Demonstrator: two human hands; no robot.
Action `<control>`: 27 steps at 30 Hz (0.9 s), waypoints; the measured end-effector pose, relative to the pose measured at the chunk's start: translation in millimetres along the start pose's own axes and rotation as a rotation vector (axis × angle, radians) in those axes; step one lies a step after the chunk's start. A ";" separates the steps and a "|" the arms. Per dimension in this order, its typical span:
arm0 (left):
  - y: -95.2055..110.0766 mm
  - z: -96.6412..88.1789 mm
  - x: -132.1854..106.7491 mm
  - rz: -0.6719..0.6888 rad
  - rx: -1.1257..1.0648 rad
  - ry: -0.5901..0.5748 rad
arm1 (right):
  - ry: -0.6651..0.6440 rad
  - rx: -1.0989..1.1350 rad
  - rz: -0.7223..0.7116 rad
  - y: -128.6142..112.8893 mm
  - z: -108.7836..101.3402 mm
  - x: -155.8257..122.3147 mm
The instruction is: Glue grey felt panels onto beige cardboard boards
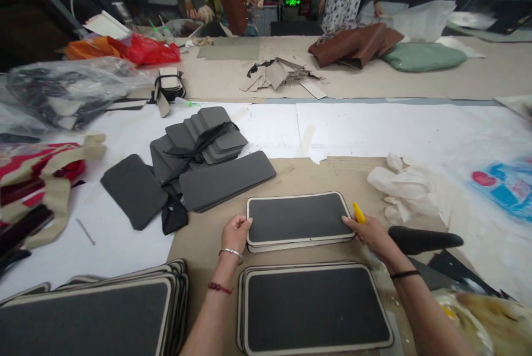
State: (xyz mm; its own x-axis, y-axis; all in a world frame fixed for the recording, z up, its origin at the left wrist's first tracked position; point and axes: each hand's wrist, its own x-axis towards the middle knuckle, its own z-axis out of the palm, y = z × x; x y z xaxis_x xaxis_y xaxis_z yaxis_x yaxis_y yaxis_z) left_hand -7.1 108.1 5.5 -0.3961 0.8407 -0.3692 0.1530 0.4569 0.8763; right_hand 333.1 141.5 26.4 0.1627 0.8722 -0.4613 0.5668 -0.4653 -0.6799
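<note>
A black rectangular panel with a pale border (300,218) lies at centre, with at least one more pale edge under it. My left hand (236,232) is closed on its left edge, thumb on top. At the right edge my right hand (368,228) grips it the same way. A yellow object (358,213), perhaps a tool's handle, sticks up from between the right hand's fingers; the rest of it is hidden. Closer to me is a stack of similar bordered panels (318,306). A taller stack (83,317) of them stands at the lower left.
Dark grey pieces (226,178) lie loosely beside a black cloth tie (199,145). Crumpled white paper (403,184) and a dark, long tapered object (426,238) are on the right. Brown bags (357,45) and scraps (282,74) rest across the table, where two people stand.
</note>
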 end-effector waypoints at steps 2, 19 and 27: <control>4.1 -2.1 -3.2 0.014 -0.017 0.008 | 0.027 0.003 -0.036 -7.4 -3.0 -4.1; 32.9 -60.5 -75.7 0.029 -0.200 0.110 | 0.233 -0.064 -0.221 -57.5 -22.2 -112.5; 9.1 -77.7 -133.1 -0.043 -0.095 0.033 | 0.206 0.040 -0.117 2.2 -2.5 -188.5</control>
State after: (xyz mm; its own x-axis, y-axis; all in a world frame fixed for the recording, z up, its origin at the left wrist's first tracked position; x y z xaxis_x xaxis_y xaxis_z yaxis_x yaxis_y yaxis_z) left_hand -23.4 -22.2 86.7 -0.4304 0.8101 -0.3981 0.0494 0.4615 0.8858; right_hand 305.7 -23.5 113.3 0.2613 0.9311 -0.2547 0.5597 -0.3611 -0.7459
